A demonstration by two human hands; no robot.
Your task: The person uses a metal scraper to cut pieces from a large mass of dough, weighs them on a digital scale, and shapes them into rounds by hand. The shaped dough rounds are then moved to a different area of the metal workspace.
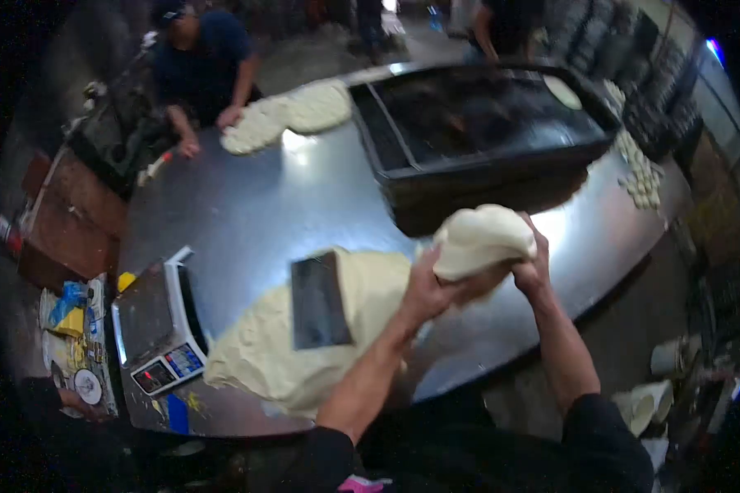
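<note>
A thick lump of pale dough (pixel 483 238) is held up above the metal table, near its front edge. My left hand (pixel 430 289) grips it from the left and below, and my right hand (pixel 534 261) is closed on its right side. Part of the fingers is hidden behind the lump. To the left of my left hand lies a large mass of dough (pixel 263 349) on the table. On top of that mass rests a dark flat rectangular scraper (pixel 320 301).
A large black tray (pixel 485 123) stands at the back, with a dough piece (pixel 562 93) in its far right corner. A scale (pixel 160 329) sits at left. Across the table (pixel 321 197), a person (pixel 201 66) handles flattened dough (pixel 284 119). Small dough pieces (pixel 640 177) lie at right.
</note>
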